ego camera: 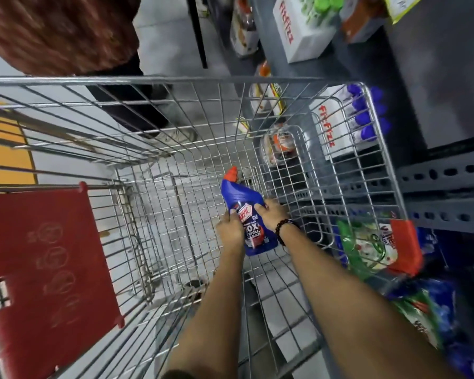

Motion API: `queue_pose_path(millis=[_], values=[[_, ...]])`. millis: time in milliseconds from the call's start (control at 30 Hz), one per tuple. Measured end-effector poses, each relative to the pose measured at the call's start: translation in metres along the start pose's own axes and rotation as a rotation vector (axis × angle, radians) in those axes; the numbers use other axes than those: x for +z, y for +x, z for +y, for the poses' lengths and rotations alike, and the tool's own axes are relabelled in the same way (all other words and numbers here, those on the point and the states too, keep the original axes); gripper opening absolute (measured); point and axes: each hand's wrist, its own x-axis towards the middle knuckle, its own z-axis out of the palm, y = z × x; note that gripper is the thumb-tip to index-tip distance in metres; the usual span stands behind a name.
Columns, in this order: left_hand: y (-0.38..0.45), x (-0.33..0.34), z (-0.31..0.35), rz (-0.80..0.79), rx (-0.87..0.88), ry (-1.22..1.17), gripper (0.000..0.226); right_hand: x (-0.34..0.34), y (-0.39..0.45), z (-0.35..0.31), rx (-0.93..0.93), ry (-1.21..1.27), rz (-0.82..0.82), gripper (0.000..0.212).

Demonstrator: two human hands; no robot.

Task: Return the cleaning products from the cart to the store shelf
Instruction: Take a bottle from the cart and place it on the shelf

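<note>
Bottle: I hold a blue bottle [251,214] with a red cap, low in the centre of the frame, inside the wire cart [175,86]. It is the only product I can see in the cart's basket.
Left hand: my left hand [228,228] grips the bottle's left side, and its fingers [233,212] are curled on the label edge.
Right hand: my right hand [271,212] is closed on the bottle's right side, with the fingers wrapped over its shoulder; a dark bead bracelet [283,228] sits on the wrist.
Writing on bottle: the label reads "Harpic", then "10X" and "TOTAL CLEAN"; the smaller text is too blurred for me.
Other writing: two white boxes [298,31] on the shelf [435,64], at the upper right of the frame, show "Fit Fizz" in red. A green packet [367,247] at the right edge has red letters that I cannot read with certainty.
Risk, cart wires: in my judgement the bottle can knock against the high right wall of the basket when I lift it toward the shelf, because that wall stands between the bottle and the shelf.
Risk, grip: the plastic looks smooth, so the bottle may slip if I let go with one hand too early.
Risk, bystander: another person [66,31] stands at the upper left, just beyond the cart, so a push on the cart could hit them.
</note>
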Motion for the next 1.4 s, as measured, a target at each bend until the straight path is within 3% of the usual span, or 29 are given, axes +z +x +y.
queue_pose_path(millis=[167,300,400,567,633,700,833,1033,1100,1300,1400], values=[[-0.01,-0.013,0.006,-0.052,-0.052,-0.001,0.036,-0.002,-0.018,0.003,0.005,0.029,-0.045,0.033],[-0.044,-0.036,0.037,-0.187,0.016,0.078,0.026,-0.022,-0.065,-0.005,-0.055,0.219,-0.038,0.03],[-0.083,-0.052,0.069,-0.366,0.128,0.195,0.031,-0.047,-0.118,-0.014,-0.111,0.389,-0.008,0.035],[-0.193,-0.053,0.127,-0.74,0.362,0.312,0.019,-0.103,-0.243,-0.015,-0.3,0.682,0.053,0.035],[-0.244,-0.045,0.147,-0.901,0.46,0.366,0.018,-0.129,-0.302,-0.007,-0.391,0.72,0.101,0.019],[-0.298,-0.035,0.162,-1.069,0.527,0.402,0.015,-0.156,-0.363,0.006,-0.506,0.749,0.178,0.004],[-0.417,-0.017,0.174,-1.348,0.674,0.461,0.018,-0.195,-0.492,0.039,-0.71,0.782,0.41,0.006],[-0.555,-0.015,0.147,-1.774,0.782,0.49,0.002,-0.188,-0.653,0.089,-0.901,0.717,0.662,0.054],[-0.585,-0.012,0.129,-1.865,0.797,0.527,0.004,-0.177,-0.685,0.111,-0.908,0.707,0.749,0.061],[-0.631,0.01,0.047,-2.01,0.78,0.711,0.013,-0.149,-0.725,0.207,-0.789,0.802,0.883,0.061],[-0.638,0.036,-0.015,-2.027,0.724,0.825,0.012,-0.135,-0.727,0.273,-0.69,0.874,0.919,0.024]])
